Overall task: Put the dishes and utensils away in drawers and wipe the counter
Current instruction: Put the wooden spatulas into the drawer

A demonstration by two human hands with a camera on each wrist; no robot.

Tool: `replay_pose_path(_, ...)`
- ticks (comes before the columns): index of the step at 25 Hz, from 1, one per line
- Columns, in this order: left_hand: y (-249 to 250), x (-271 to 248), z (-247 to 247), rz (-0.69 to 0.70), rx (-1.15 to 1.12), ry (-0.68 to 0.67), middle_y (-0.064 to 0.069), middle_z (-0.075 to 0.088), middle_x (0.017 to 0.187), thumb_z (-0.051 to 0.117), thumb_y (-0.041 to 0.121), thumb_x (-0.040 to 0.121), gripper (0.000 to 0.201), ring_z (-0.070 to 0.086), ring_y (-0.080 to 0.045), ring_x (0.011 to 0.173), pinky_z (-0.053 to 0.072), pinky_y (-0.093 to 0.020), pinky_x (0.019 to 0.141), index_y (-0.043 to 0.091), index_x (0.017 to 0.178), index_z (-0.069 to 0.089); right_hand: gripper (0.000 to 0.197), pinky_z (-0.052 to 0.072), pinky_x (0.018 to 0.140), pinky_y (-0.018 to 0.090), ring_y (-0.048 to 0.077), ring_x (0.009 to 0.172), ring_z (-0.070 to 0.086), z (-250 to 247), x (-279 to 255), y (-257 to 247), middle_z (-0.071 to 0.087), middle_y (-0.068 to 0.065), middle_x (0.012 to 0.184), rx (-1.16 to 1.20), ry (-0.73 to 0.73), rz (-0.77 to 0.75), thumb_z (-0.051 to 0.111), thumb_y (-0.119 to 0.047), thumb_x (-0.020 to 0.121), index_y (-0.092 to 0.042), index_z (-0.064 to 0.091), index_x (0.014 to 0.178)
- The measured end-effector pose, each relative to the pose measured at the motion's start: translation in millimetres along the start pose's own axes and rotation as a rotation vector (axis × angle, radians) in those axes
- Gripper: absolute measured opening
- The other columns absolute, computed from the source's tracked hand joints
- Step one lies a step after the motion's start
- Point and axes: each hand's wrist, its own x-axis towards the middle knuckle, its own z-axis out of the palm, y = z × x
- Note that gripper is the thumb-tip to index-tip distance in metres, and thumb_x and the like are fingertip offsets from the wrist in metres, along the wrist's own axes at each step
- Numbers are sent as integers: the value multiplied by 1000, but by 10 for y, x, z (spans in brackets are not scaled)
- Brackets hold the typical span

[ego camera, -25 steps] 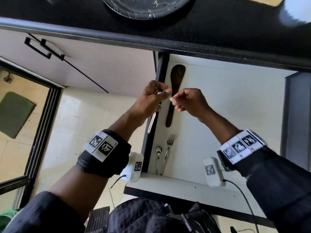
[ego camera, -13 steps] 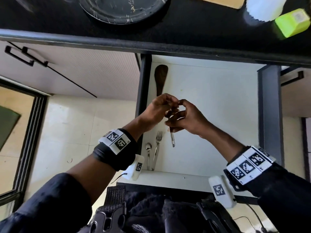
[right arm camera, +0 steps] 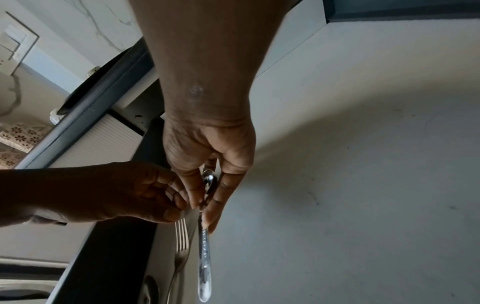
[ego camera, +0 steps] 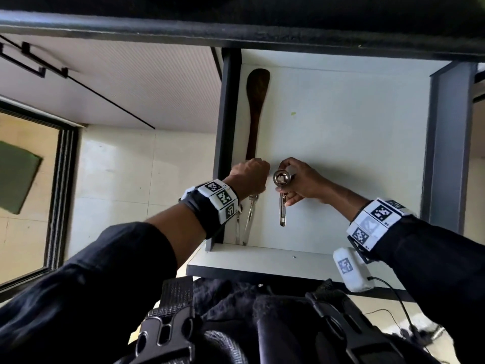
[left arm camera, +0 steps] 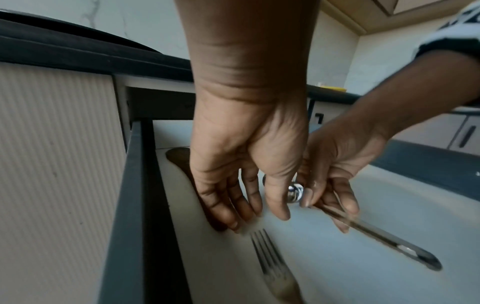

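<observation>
The open drawer [ego camera: 341,140] has a white floor. A dark wooden spatula [ego camera: 257,101] lies along its left wall, with a fork [left arm camera: 262,246] and a small spoon [ego camera: 238,227] nearer the front. My right hand [ego camera: 288,190] pinches a shiny metal spoon [ego camera: 282,177] near its bowl, with the handle [right arm camera: 205,267] pointing at the drawer front just above the floor. Beside it my left hand [left arm camera: 249,218] hangs with relaxed fingers over the fork's tines and holds nothing.
The black counter edge [ego camera: 236,35] overhangs the back of the drawer. A ribbed closed cabinet front [ego camera: 131,82] with a black handle [ego camera: 34,64] lies to the left. The drawer's grey right wall [ego camera: 446,140] bounds wide bare floor. A green mat [ego camera: 15,177] lies on the tiles.
The metal spoon passed from my left hand to my right. Both hands came down and toward the drawer front. My left hand let go of it.
</observation>
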Motion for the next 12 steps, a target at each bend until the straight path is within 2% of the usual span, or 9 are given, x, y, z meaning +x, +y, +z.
replay_pose_path(2,-6,29,31,-44,-1,-33,-3,64,118,64,16,90,27,64,-24,104,56,-40,84,17,117,62,28,61,61,50,38,60,68,62,23,26,67,24,81,-49,-5,11,70,-9,88,-16,47,103)
replay_pose_path(4,-15,37,23,-64,-3,-30,-5,65,113,59,12,92,21,66,-27,98,57,-41,80,17,112,64,18,59,52,40,39,60,69,148,40,40,68,28,83,-101,-33,41,63,-17,95,-15,44,96)
replay_pose_path(6,-16,44,-4,-66,9,-4,-6,65,112,52,7,92,23,66,-29,97,57,-42,81,15,110,65,18,52,46,31,34,56,69,211,53,61,69,24,80,-181,-35,51,61,-20,94,-16,45,90)
replay_pose_path(10,-67,51,-18,-85,-22,19,-7,64,113,50,1,91,26,67,-29,96,58,-43,81,11,111,64,17,45,40,23,17,45,62,252,65,89,65,10,67,-372,11,-17,68,-22,86,-14,53,86)
replay_pose_path(12,-107,77,-8,-103,-50,38,-7,65,109,52,1,92,24,68,-28,94,59,-42,79,9,110,65,18,45,40,22,13,42,59,251,88,81,64,9,65,-390,34,-43,71,-21,85,-12,56,85)
